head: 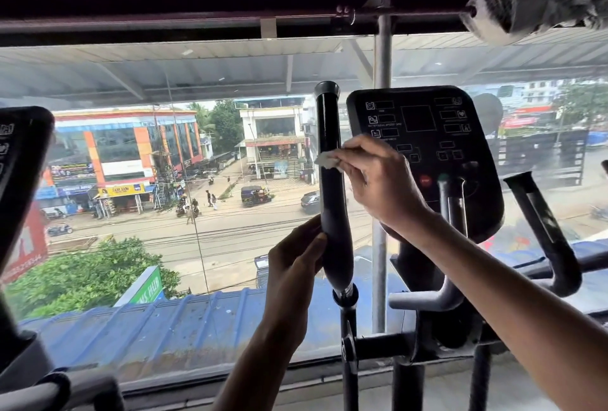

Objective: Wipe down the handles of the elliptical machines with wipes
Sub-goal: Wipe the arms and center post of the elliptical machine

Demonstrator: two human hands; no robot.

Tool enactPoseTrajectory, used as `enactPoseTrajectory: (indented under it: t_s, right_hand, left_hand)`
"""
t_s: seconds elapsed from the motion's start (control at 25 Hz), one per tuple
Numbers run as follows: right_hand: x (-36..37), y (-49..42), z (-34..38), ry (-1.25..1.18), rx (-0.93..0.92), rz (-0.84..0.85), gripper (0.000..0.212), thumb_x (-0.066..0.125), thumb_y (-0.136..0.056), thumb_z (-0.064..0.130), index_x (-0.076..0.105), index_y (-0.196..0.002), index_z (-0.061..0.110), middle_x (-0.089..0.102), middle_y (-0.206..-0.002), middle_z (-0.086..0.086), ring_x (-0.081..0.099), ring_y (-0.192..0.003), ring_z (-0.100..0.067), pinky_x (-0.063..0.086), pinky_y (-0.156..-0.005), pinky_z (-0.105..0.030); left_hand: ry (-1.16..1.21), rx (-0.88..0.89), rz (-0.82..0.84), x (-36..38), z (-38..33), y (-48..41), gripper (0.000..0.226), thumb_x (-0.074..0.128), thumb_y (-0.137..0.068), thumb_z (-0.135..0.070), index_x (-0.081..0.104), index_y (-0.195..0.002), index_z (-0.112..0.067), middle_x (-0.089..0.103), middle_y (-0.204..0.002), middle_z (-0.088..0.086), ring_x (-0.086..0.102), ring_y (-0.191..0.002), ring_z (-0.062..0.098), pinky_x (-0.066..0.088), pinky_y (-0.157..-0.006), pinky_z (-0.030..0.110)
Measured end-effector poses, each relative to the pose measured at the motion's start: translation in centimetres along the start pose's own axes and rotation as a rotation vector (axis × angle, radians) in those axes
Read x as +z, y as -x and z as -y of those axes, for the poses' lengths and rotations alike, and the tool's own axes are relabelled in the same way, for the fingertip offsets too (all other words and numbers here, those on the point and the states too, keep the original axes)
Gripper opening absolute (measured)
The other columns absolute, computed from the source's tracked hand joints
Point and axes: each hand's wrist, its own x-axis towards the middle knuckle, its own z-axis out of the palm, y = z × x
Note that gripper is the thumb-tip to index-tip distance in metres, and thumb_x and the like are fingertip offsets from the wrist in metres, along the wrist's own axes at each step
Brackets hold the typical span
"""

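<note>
The elliptical's left handle is a black upright grip in the middle of the view. My left hand grips its lower part, fingers curled round from the left. My right hand pinches a small white wipe and presses it against the handle's middle, from the right. The right handle stands free further right. The small curved grey grips below the console are untouched.
The black console stands just behind my right hand. A large window overlooking a street fills the background. Another machine's console and frame stand at the left edge. A bundled cloth hangs at the top right.
</note>
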Motion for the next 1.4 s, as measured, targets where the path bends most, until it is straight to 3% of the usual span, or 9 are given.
enactPoseTrajectory:
  t_s: [0.16, 0.28, 0.4, 0.64, 0.72, 0.84, 0.96, 1.08, 1.4]
  right_hand:
    - [1.1, -5.0, -1.8, 0.128, 0.011, 0.077, 0.018, 0.071, -0.091, -0.004, 0.079, -0.103, 0.007, 0.066, -0.103, -0.007, 0.063, -0.094, -0.028, 0.058, -0.086, -0.041]
    - [0.0, -4.8, 0.1, 0.123, -0.286, 0.395, 0.018, 0.075, -0.088, -0.001, 0.078, -0.098, 0.013, 0.069, -0.103, -0.002, 0.059, -0.097, -0.022, 0.045, -0.091, -0.028]
    - [-1.8, -4.3, 2.1, 0.142, -0.493, 0.755, 0.022, 0.076, -0.087, 0.001, 0.078, -0.101, 0.017, 0.069, -0.101, 0.004, 0.058, -0.101, -0.018, 0.05, -0.088, -0.028]
    - [-3.3, -3.4, 2.6, 0.164, -0.535, 0.727, 0.029, 0.062, -0.09, -0.004, 0.079, -0.107, 0.013, 0.069, -0.104, -0.001, 0.06, -0.102, -0.021, 0.057, -0.087, -0.036]
    - [-3.9, -2.0, 3.2, 0.135, -0.595, 0.767, 0.032, 0.054, -0.092, -0.002, 0.078, -0.109, 0.011, 0.069, -0.105, -0.002, 0.061, -0.102, -0.022, 0.057, -0.086, -0.036]
    - [-4.3, -0.7, 3.0, 0.12, -0.464, 0.612, 0.032, 0.055, -0.093, -0.002, 0.077, -0.115, 0.009, 0.07, -0.109, -0.005, 0.062, -0.103, -0.024, 0.058, -0.087, -0.036]
    - [-4.4, 1.4, 3.7, 0.139, -0.593, 0.634, 0.034, 0.048, -0.1, -0.002, 0.074, -0.119, 0.008, 0.069, -0.114, -0.006, 0.061, -0.107, -0.023, 0.059, -0.086, -0.033]
    - [-4.6, 1.4, 3.1, 0.11, -0.487, 0.522, 0.039, 0.043, -0.099, -0.002, 0.075, -0.119, 0.007, 0.07, -0.115, -0.008, 0.059, -0.104, -0.023, 0.057, -0.089, -0.032]
    - [-3.9, 1.2, 2.6, 0.067, -0.41, 0.415, 0.022, 0.057, -0.103, 0.0, 0.077, -0.112, 0.003, 0.072, -0.109, -0.009, 0.063, -0.101, -0.025, 0.057, -0.09, -0.034]
  left_hand:
    - [-0.003, -0.007, 0.001, 0.1, -0.2, 0.2, 0.032, 0.054, -0.102, -0.004, 0.071, -0.128, -0.014, 0.077, -0.117, 0.0, 0.072, -0.113, 0.018, 0.054, -0.093, 0.031]
    - [-0.04, -0.022, -0.001, -0.2, -0.1, 0.1, 0.03, 0.056, -0.102, -0.008, 0.073, -0.125, -0.016, 0.078, -0.115, 0.0, 0.072, -0.112, 0.017, 0.054, -0.092, 0.031]
    - [-0.053, -0.051, -0.003, -0.7, 0.5, 0.3, 0.028, 0.053, -0.103, -0.008, 0.077, -0.113, -0.016, 0.079, -0.109, 0.005, 0.072, -0.11, 0.022, 0.053, -0.097, 0.034]
    - [-0.019, -0.066, 0.006, -1.3, 1.5, 0.3, 0.029, 0.054, -0.095, -0.005, 0.079, -0.107, -0.011, 0.078, -0.106, 0.014, 0.071, -0.11, 0.032, 0.053, -0.103, 0.042]
    - [-0.023, -0.061, -0.005, -1.2, 1.4, 0.4, 0.03, 0.055, -0.089, -0.011, 0.082, -0.101, -0.017, 0.079, -0.104, 0.011, 0.073, -0.105, 0.024, 0.056, -0.093, 0.032]
    - [-0.02, -0.078, 0.006, -1.0, 1.2, 0.8, 0.038, 0.052, -0.098, -0.005, 0.083, -0.095, -0.025, 0.08, -0.103, 0.006, 0.073, -0.101, 0.015, 0.054, -0.081, 0.02]
    - [-0.023, -0.045, 0.026, -1.1, 1.1, 0.8, 0.032, 0.052, -0.09, -0.016, 0.082, -0.096, -0.025, 0.079, -0.105, 0.005, 0.072, -0.107, 0.019, 0.052, -0.09, 0.031]
    - [-0.012, -0.067, 0.015, -1.1, 1.1, 0.9, 0.033, 0.054, -0.092, -0.012, 0.082, -0.103, -0.026, 0.079, -0.108, 0.004, 0.072, -0.11, 0.019, 0.051, -0.091, 0.033]
    - [-0.005, -0.101, 0.03, -1.3, 0.9, 1.2, 0.036, 0.047, -0.103, -0.004, 0.078, -0.111, -0.02, 0.079, -0.11, 0.003, 0.072, -0.111, 0.017, 0.051, -0.092, 0.036]
